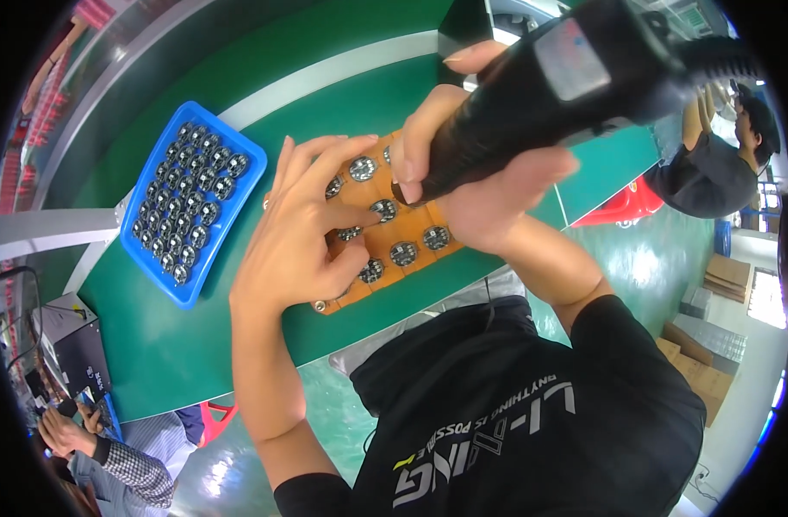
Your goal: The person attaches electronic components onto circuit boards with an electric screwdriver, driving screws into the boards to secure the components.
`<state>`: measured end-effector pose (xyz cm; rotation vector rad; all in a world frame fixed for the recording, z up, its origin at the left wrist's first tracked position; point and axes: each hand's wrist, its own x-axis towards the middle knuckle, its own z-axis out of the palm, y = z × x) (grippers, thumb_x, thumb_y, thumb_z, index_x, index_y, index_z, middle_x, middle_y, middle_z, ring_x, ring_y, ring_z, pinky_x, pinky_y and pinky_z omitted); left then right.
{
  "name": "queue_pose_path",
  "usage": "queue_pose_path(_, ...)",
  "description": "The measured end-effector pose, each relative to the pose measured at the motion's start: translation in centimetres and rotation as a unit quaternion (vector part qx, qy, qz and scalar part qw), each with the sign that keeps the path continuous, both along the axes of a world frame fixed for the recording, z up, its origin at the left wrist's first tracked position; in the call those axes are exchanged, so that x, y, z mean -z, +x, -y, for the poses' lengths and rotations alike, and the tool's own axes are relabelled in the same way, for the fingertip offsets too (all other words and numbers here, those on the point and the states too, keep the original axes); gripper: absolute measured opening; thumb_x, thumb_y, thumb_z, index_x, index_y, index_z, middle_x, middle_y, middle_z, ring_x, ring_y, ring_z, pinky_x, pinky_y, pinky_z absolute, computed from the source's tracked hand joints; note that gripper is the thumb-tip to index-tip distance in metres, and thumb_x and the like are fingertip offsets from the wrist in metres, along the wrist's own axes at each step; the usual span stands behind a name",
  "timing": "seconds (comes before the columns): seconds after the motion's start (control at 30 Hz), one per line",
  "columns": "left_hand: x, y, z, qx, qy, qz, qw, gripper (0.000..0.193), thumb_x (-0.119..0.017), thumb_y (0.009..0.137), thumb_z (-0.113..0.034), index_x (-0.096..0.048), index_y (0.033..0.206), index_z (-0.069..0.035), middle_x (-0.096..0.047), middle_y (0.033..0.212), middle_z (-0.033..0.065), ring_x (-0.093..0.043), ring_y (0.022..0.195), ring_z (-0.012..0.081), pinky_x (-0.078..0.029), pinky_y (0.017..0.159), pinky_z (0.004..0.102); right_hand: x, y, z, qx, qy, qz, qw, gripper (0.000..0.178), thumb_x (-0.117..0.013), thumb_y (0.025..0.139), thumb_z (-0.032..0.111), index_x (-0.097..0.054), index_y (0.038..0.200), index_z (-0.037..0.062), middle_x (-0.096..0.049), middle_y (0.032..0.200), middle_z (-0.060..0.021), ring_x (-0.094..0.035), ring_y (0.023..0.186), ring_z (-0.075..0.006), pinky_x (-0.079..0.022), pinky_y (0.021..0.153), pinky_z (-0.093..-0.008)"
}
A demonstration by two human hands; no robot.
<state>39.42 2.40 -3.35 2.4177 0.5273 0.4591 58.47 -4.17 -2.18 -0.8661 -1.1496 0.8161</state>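
A black corded handheld power tool (523, 108) is gripped in my right hand (497, 194), with the fingers wrapped round its body. Its narrow end points down at an orange fixture board (349, 297), close to a round metallic part (383, 209); exact contact is hidden. Spread over the board's left side, my left hand (282, 246) has its fingers stretched apart. Its index fingertip touches or lies right beside that same part. More round black-and-silver parts (435, 237) sit in rows on the board, some partly covered by my hands.
Left of the board, a blue tray (254, 164) holds many similar round parts on the green table (161, 362). A black box-shaped device (75, 345) stands at the left edge. One person (713, 164) sits at the right, another person (135, 465) at the lower left. Cardboard boxes (695, 375) stand at right.
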Motion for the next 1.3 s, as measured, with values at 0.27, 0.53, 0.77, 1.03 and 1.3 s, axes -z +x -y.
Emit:
queue_pose_path(0.27, -0.1, -0.3, 0.3, -0.004, -0.001, -0.017, 1.0, 0.032, -0.068, 0.058, -0.014, -0.081, 0.085, -0.003, -0.054, 0.142, 0.0144, -0.048, 0.132, 0.0351, -0.023, 0.117, 0.0687, 1.2, -1.1, -0.5, -0.007, -0.013, 0.017, 1.0, 0.099, -0.032, 0.08, 0.093, -0.03, 0.131, 0.0074, -0.056, 0.065, -0.0073, -0.054, 0.048, -0.0169, -0.049, 0.054, -0.0292)
queue_pose_path(0.53, 0.2, -0.4, 0.3, 0.0, -0.009, 0.009, 1.0, 0.036, -0.064, 0.057, -0.012, -0.08, 0.088, -0.003, -0.056, 0.135, 0.0166, -0.048, 0.133, 0.0386, -0.019, 0.118, 0.0684, 1.4, -1.4, -1.1, -0.041, -0.005, 0.029, 0.999, 0.091, -0.043, 0.085, 0.086, -0.03, 0.126, 0.0061, -0.055, 0.064, -0.0079, -0.052, 0.048, -0.0172, -0.047, 0.051, -0.028)
queue_pose_path(0.77, 0.3, 0.0, 0.5, -0.011, 0.004, -0.002, 1.0, 0.029, -0.068, 0.059, -0.014, -0.081, 0.083, -0.003, -0.058, 0.134, 0.0146, -0.05, 0.128, 0.0354, -0.024, 0.117, 0.0677, 1.3, -0.9, -2.5, -0.057, -0.027, -0.024, 0.998, 0.082, -0.052, 0.09, 0.077, -0.038, 0.125, 0.0041, -0.055, 0.062, -0.0089, -0.05, 0.046, -0.0158, -0.043, 0.047, -0.0273)
queue_pose_path(1.03, 0.1, 0.1, 0.0, 0.0, -0.013, -0.011, 1.0, 0.033, -0.069, 0.057, -0.013, -0.081, 0.086, -0.005, -0.058, 0.138, 0.0143, -0.05, 0.13, 0.0352, -0.024, 0.118, 0.0674, 0.7, -0.3, -0.7, 0.009, 0.003, -0.034, 0.999, 0.093, -0.038, 0.089, 0.084, -0.036, 0.136, 0.0035, -0.057, 0.061, -0.009, -0.05, 0.045, -0.0146, -0.044, 0.048, -0.0263)
queue_pose_path(1.3, -0.3, 0.5, 0.1, -0.003, 0.004, 0.009, 1.0, 0.03, -0.066, 0.054, -0.007, -0.079, 0.08, -0.001, -0.059, 0.139, 0.0154, -0.053, 0.127, 0.0376, -0.031, 0.114, 0.0658, -3.4, 9.8, 0.8, 0.241, 0.111, 0.053, 0.963, 0.096, -0.023, 0.091, 0.086, -0.058, 0.081, -0.0024, -0.057, 0.058, -0.0107, -0.054, 0.045, -0.0173, -0.043, 0.045, -0.0265)
